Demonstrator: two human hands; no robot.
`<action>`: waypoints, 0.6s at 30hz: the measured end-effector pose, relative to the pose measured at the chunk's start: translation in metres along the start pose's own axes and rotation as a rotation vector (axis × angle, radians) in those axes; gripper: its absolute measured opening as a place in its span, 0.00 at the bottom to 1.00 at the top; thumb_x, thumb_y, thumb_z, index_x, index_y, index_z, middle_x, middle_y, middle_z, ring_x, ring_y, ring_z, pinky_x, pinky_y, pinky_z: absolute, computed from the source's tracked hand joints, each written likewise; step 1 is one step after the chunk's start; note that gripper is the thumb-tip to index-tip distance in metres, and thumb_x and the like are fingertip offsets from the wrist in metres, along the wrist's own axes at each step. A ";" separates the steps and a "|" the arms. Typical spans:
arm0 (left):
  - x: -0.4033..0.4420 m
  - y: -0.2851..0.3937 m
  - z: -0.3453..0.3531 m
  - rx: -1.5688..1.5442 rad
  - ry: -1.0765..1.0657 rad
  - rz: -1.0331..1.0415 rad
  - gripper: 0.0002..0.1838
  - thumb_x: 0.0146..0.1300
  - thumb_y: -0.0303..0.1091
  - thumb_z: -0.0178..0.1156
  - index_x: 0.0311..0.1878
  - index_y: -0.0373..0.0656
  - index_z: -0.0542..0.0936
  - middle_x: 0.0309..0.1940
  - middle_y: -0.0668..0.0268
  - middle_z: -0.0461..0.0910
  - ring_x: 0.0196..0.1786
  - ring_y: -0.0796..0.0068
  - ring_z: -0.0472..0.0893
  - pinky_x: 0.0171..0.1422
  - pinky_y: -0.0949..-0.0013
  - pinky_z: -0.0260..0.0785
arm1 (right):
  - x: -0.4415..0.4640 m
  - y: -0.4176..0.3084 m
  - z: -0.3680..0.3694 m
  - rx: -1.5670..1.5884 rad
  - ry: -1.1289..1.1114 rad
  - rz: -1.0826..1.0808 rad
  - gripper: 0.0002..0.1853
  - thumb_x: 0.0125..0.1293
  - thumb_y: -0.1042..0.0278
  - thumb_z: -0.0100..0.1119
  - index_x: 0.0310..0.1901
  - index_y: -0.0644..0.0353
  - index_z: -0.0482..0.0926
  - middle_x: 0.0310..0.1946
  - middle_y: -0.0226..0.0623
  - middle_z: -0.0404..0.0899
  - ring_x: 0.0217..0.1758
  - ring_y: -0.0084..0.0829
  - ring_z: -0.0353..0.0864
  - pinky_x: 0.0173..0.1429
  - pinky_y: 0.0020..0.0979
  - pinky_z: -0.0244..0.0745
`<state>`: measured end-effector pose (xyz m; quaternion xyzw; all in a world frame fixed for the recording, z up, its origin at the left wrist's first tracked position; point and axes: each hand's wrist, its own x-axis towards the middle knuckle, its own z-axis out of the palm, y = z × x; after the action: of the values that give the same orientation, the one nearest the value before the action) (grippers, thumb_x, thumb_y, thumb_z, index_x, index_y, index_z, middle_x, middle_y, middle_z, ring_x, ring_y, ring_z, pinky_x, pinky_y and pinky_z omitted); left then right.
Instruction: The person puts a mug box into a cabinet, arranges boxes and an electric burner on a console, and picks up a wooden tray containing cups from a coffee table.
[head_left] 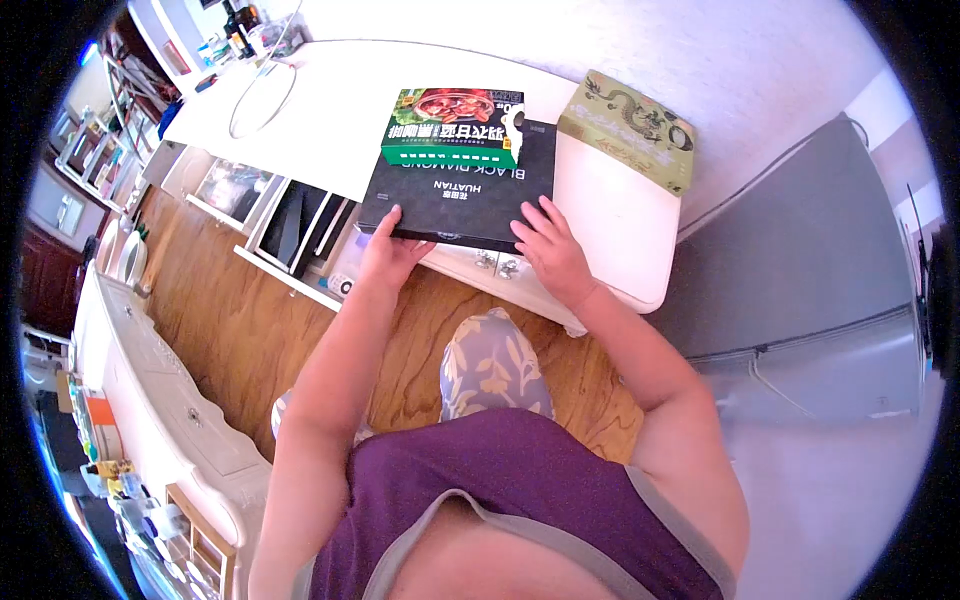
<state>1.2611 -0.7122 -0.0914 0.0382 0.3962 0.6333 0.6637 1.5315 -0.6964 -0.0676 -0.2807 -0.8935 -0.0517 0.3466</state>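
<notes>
two hands on the black box, green box riding on top

the black box (450, 208) lies at the front edge of the white desk (630, 240), its near left corner reaching out past the edge; i cannot tell whether its underside rests fully on the desk or is partly lifted. the left hand (393, 252) grips its near left corner, thumb on the lid and the other fingers curled at the front side. the right hand (556, 252) has its fingers spread over the near right corner; whether they clamp it or only rest there, i cannot tell.

as for progress, i judge the handling to be midway: the green box (452, 130) is already stacked on the far part of the black box, and both hands are in place, but neither has let go. the gold box (630, 130) lies just to the right, with no hand on it. below the desk, to the left, an open drawer (288, 278) stands pulled out, not yet shut.
</notes>
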 end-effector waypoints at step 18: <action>0.002 -0.014 -0.010 -0.033 -0.088 0.093 0.20 0.62 0.38 0.54 0.56 0.46 0.68 0.54 0.64 0.73 0.57 0.63 0.73 0.61 0.52 0.64 | 0.021 0.015 -0.014 1.082 0.148 1.236 0.40 0.51 0.68 0.67 0.64 0.68 0.58 0.46 0.49 0.74 0.40 0.32 0.78 0.45 0.30 0.74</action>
<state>1.2663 -0.7172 -0.1067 0.0735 0.3540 0.6677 0.6507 1.5351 -0.6776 -0.0450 -0.5118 -0.4541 0.5677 0.4578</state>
